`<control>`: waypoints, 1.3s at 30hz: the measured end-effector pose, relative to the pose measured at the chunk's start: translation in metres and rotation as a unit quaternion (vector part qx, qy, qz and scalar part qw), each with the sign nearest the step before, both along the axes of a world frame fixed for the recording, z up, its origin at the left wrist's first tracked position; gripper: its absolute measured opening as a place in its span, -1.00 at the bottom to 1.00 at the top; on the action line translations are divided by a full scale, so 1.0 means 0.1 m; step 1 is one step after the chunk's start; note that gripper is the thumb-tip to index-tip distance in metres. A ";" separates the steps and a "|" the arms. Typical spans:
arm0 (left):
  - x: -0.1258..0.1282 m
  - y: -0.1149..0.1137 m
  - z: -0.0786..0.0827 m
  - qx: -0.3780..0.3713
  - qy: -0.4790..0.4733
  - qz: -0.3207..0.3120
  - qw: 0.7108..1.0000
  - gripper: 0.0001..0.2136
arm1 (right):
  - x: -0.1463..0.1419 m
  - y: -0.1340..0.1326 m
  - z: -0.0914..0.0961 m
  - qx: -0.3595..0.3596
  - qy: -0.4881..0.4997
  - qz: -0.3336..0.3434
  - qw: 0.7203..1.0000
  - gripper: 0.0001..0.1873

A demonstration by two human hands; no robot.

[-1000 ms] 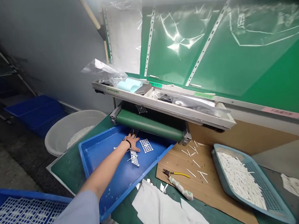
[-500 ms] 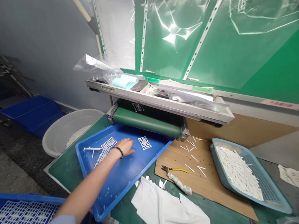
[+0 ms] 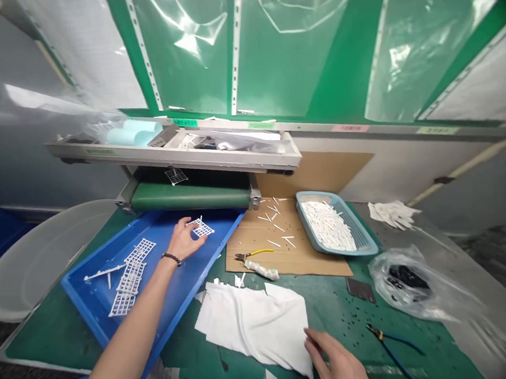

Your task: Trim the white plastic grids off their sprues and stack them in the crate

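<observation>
Nearest, your right hand [image 3: 337,363] lies beside the right edge of a rumpled white cloth [image 3: 255,321], its fingers loosely parted and no object visible between them; whether the fingertips touch the cloth cannot be told. To its right rest blue-handled metal cutters [image 3: 380,334].

Beyond, on the left, a shallow blue plastic tray [image 3: 193,271] stands on the bench. Several overlapping white plastic lattices [image 3: 128,283] lie in its left part, apart from your left hand [image 3: 184,240]. That hand, a dark beaded bracelet at the wrist, reaches across the tray, thumb and fingers curved about the near-left side of a small white plastic grid [image 3: 204,228]; the grid lies near the tray's far right corner. Whether the pinch is closed cannot be told.

For a sound grip, take the grid by its outer frame, thumb opposite fingers, and lift it level; the thin bars probably bend, and the upright stub may snag if dragged.

Farthest, a green conveyor belt [image 3: 191,198] overhangs the tray, bearing another white grid [image 3: 176,176]; keep your knuckles below its roller edge.
</observation>
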State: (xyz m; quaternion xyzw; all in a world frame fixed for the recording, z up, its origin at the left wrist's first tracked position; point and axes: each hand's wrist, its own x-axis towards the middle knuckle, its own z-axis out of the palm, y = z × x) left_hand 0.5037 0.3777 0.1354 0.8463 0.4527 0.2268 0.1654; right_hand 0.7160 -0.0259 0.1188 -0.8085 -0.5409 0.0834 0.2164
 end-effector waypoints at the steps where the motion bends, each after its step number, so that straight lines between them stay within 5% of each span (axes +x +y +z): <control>1: -0.02 -0.11 0.15 0.030 -0.020 0.003 0.999 -0.64 | 0.01 0.11 0.03 0.017 -0.023 0.002 1.000 -0.70; 6: -0.19 -0.88 0.90 0.101 -0.062 -0.046 0.992 -0.71 | -0.10 0.69 0.12 0.010 -0.039 0.119 0.992 -0.73; 9: -0.26 -1.40 1.00 0.042 -0.049 -0.083 0.994 -0.66 | -0.12 0.70 0.01 0.006 -0.036 0.203 0.979 -0.69; 13: -0.26 -1.96 0.53 -0.154 -0.155 -0.042 0.975 -0.50 | 0.15 0.34 -0.41 0.034 -0.085 0.162 0.983 -0.55; 16: -0.20 -2.26 0.09 -0.305 -0.318 0.033 0.897 -0.39 | 0.42 0.07 -0.66 0.030 -0.087 0.152 0.984 -0.53; 19: -0.15 -2.44 -0.14 -0.369 -0.404 0.095 0.832 -0.36 | 0.53 -0.04 -0.64 0.037 -0.051 0.065 0.996 -0.44; 22: -0.12 -2.48 -0.22 -0.375 -0.421 0.123 0.817 -0.37 | 0.42 0.00 -0.48 -0.041 0.023 -0.036 0.998 -0.43; 27: -0.11 -2.42 -0.28 -0.366 -0.377 0.108 0.844 -0.39 | 0.23 0.11 -0.39 -0.084 0.128 -0.030 0.988 -0.53; 33: -0.08 -2.41 -0.10 -0.227 -0.102 -0.036 0.968 -0.35 | 0.28 0.07 -0.33 -0.049 0.025 -0.061 0.997 -0.56; 36: 0.02 -2.42 -0.06 -0.158 -0.041 -0.127 0.978 -0.31 | 0.12 0.19 -0.32 0.013 -0.054 0.031 0.998 -0.60; 39: 0.12 -2.43 -0.16 -0.136 -0.055 -0.147 0.978 -0.29 | -0.06 0.31 -0.41 0.002 -0.094 0.163 0.982 -0.57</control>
